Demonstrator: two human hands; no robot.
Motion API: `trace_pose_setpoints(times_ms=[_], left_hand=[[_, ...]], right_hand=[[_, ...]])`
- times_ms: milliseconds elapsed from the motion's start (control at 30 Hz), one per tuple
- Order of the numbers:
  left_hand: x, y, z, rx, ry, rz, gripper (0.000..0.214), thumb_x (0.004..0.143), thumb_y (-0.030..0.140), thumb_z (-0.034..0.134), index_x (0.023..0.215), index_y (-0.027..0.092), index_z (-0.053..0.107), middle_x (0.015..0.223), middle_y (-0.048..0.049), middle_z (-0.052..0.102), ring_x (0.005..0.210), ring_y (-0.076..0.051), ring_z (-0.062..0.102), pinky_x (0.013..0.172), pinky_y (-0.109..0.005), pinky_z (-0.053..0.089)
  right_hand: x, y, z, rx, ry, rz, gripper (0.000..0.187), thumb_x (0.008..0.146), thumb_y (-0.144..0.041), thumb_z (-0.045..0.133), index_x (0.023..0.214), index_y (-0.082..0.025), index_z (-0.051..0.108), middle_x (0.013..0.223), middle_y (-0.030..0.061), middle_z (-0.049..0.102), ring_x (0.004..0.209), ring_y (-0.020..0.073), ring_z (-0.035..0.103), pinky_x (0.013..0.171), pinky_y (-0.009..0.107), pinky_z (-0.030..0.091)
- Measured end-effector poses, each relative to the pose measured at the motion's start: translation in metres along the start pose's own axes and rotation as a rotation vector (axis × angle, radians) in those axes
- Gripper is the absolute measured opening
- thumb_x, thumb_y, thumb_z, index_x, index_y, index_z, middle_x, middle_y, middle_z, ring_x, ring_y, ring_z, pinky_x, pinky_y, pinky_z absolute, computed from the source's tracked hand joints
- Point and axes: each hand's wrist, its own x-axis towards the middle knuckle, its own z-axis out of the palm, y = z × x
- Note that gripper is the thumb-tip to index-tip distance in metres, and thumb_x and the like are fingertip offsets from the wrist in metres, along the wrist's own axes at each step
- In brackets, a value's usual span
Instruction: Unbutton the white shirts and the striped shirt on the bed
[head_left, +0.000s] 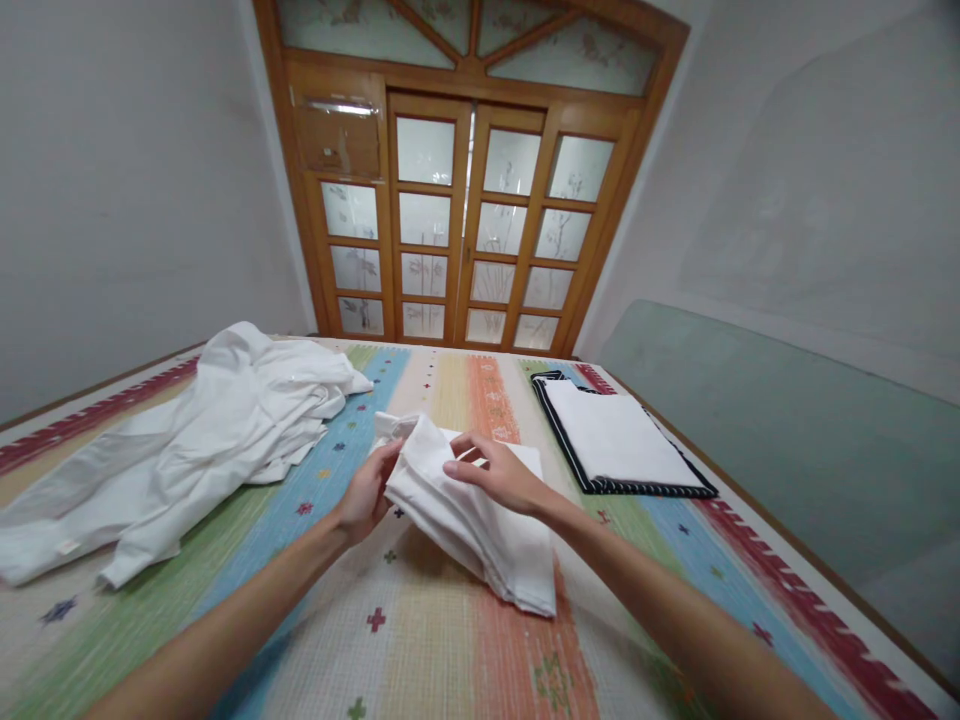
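A partly folded white cloth [480,530] is lifted slightly above the striped mat [420,640] in the middle of the view. My left hand [366,492] grips its left edge with the fingers closed on the fabric. My right hand [491,468] pinches the cloth's top fold from the right. The cloth's lower end hangs toward me and touches the mat.
A heap of crumpled white garments [187,440] lies at the left. A folded white cloth on a dark striped one [619,445] lies at the right. A wooden glass-paned door [465,220] stands behind. A green panel [787,430] lines the right wall.
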Motion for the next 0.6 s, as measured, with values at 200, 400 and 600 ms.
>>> trace_pose_setpoints(times_ms=[200,400,600], left_hand=[[0.004,-0.003,0.002,0.115,0.057,0.095,0.05,0.063,0.052,0.075,0.098,0.016,0.07,0.093,-0.0074,0.074,0.09,-0.028,0.068,0.071,-0.031,0.05],[0.006,-0.005,-0.002,0.266,0.082,0.092,0.051,0.058,0.047,0.078,0.096,0.016,0.068,0.085,-0.0078,0.073,0.084,-0.028,0.067,0.071,-0.034,0.05],[0.003,0.001,-0.041,0.492,0.148,0.122,0.045,0.056,0.044,0.078,0.09,0.018,0.064,0.072,-0.0033,0.07,0.071,-0.025,0.066,0.066,-0.032,0.05]], right_hand=[[-0.009,-0.017,0.015,-0.411,-0.04,-0.23,0.072,0.067,-0.036,0.077,0.132,-0.023,0.049,0.127,0.0098,0.06,0.104,0.0253,0.06,0.088,0.037,0.047],[-0.004,-0.012,0.015,-0.498,0.104,-0.21,0.02,0.089,-0.02,0.042,0.086,-0.018,0.062,0.076,0.0045,0.065,0.071,0.0194,0.059,0.069,0.03,0.041],[0.019,0.0,-0.052,-0.092,0.635,-0.207,0.026,0.087,-0.04,0.05,0.079,-0.018,0.06,0.075,0.0019,0.062,0.072,0.0177,0.054,0.066,0.027,0.042]])
